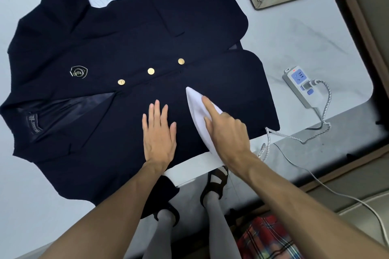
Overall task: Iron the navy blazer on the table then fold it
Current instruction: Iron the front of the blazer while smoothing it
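Navy blazer [126, 48] spread beneath both hands | left hand [160, 132] flat, fingers straight, pressing down | right hand [228, 132] gripping white iron [194, 105] just beside | ironing judged under way; folding not begun

I am pressing my left hand [159, 132] flat on the blazer [126, 48], palm down, fingers straight and slightly spread. I am gripping the iron [195, 103] with my right hand [226, 132], index finger [210, 105] extended along its top and the other fingers curled round it. Both forearms are bare and reaching forward.
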